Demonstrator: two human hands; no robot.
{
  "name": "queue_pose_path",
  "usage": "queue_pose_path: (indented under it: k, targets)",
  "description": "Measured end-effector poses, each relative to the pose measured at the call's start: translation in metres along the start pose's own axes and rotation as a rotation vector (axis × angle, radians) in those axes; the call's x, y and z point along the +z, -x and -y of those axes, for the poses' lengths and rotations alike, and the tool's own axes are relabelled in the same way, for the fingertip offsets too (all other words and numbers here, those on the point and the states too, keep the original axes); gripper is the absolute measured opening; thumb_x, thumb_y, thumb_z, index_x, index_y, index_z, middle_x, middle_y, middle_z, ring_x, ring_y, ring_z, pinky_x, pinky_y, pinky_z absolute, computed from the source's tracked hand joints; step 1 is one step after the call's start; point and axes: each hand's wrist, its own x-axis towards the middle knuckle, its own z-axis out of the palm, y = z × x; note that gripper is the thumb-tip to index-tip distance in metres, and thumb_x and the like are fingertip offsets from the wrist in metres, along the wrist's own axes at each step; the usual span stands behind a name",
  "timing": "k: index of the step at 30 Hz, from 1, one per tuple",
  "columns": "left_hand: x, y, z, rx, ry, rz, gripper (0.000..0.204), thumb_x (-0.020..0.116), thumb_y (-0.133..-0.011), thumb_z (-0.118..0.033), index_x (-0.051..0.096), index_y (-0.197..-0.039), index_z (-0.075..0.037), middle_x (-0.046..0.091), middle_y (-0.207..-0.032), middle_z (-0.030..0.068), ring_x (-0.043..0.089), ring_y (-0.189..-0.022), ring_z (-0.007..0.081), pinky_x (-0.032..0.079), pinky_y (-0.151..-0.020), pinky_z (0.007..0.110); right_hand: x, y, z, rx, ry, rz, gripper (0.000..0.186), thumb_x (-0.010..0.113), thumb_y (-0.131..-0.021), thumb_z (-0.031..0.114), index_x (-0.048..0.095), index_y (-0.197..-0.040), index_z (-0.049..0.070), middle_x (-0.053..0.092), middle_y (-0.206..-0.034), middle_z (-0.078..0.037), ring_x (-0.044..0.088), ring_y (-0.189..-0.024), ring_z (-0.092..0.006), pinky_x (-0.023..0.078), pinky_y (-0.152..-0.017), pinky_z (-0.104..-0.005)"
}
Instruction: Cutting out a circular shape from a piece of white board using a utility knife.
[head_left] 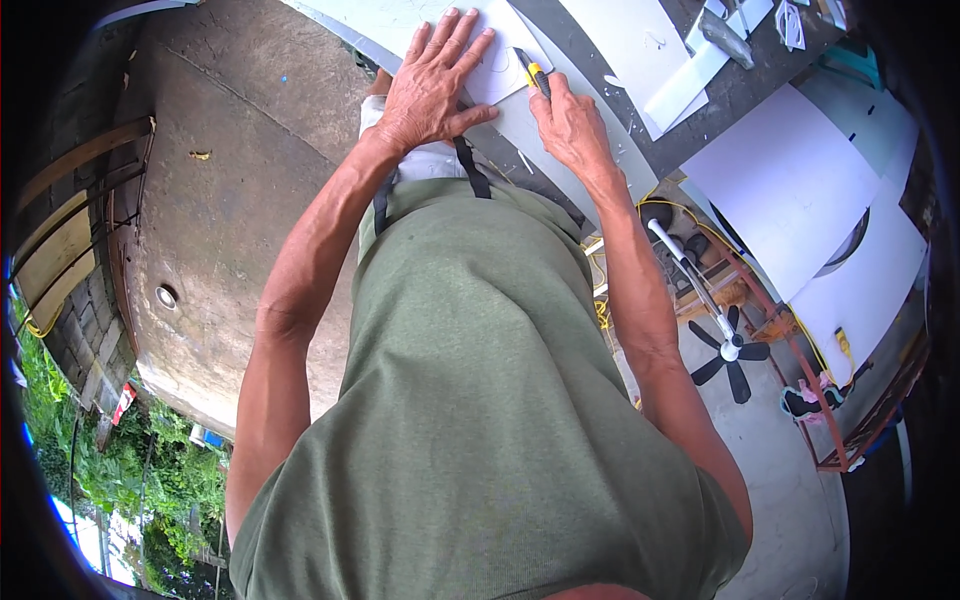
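Observation:
My left hand (430, 97) lies flat with its fingers spread, pressing on a white sheet (503, 82) near the table's edge. A curved outline is faintly visible on that sheet, right of my fingers. In my right hand (572, 128) is a yellow and black utility knife (535, 74), gripped by its handle. Its tip points up and left and is over the sheet; whether the blade touches it I cannot tell. A longer pale grey board (597, 160) lies beneath, running under the knife hand.
On the dark tabletop (680, 152) lie white sheets and cut strips (688, 92), small scraps and a grey lump-like object (727, 40). Large white sheets (780, 180) rest at right, with another yellow knife-like tool (843, 343). Below them stand a black-bladed fan (730, 350) and a reddish metal frame (812, 420).

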Motion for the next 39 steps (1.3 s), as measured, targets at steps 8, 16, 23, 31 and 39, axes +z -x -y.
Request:
queue_pose_path:
  k: [8, 16, 23, 31, 39]
  targets:
    - [-0.002, 0.0, 0.0, -0.003, 0.02, -0.003, 0.104, 0.07, -0.079, -0.071, 0.033, -0.16, -0.018, 0.022, -0.169, 0.0113, 0.018, -0.156, 0.0327, 0.013, -0.128, 0.053, 0.005, -0.005, -0.005, -0.009, -0.02, 0.005, 0.033, 0.05, -0.105, 0.03, 0.047, -0.099, -0.002, 0.06, -0.054, -0.017, 0.066, -0.047, -0.0299, 0.054, -0.049, -0.0437]
    - [-0.001, 0.001, 0.0, -0.011, 0.025, -0.008, 0.104, 0.07, -0.079, -0.07, 0.032, -0.161, -0.018, 0.023, -0.169, 0.011, 0.018, -0.156, 0.0324, 0.013, -0.128, 0.053, -0.004, -0.006, 0.007, 0.124, -0.06, 0.101, 0.036, 0.054, -0.102, 0.031, 0.053, -0.113, -0.003, 0.069, -0.081, -0.031, 0.069, -0.082, -0.0519, 0.054, -0.075, -0.06]
    - [0.0, 0.001, 0.0, -0.012, 0.021, -0.009, 0.102, 0.069, -0.08, -0.07, 0.031, -0.161, -0.019, 0.023, -0.169, 0.0109, 0.019, -0.156, 0.0324, 0.013, -0.128, 0.052, 0.006, -0.006, -0.006, 0.002, -0.006, 0.014, 0.032, 0.05, -0.105, 0.029, 0.046, -0.098, -0.002, 0.06, -0.054, -0.016, 0.066, -0.047, -0.0295, 0.054, -0.049, -0.0437]
    - [0.002, 0.002, 0.0, -0.012, 0.022, -0.021, 0.102, 0.068, -0.081, -0.071, 0.031, -0.161, -0.021, 0.023, -0.169, 0.0109, 0.019, -0.156, 0.0322, 0.013, -0.128, 0.053, 0.004, -0.006, -0.002, -0.009, 0.0, 0.011, 0.032, 0.05, -0.105, 0.029, 0.048, -0.101, -0.003, 0.06, -0.054, -0.016, 0.067, -0.047, -0.0299, 0.054, -0.049, -0.0435]
    - [0.003, 0.002, 0.001, -0.019, 0.017, -0.024, 0.102, 0.067, -0.081, -0.072, 0.031, -0.161, -0.021, 0.023, -0.169, 0.0105, 0.019, -0.156, 0.0317, 0.013, -0.128, 0.053, -0.004, -0.007, 0.007, 0.111, -0.048, 0.096, 0.034, 0.055, -0.102, 0.03, 0.052, -0.11, -0.003, 0.068, -0.078, -0.033, 0.069, -0.079, -0.0518, 0.054, -0.071, -0.0584]
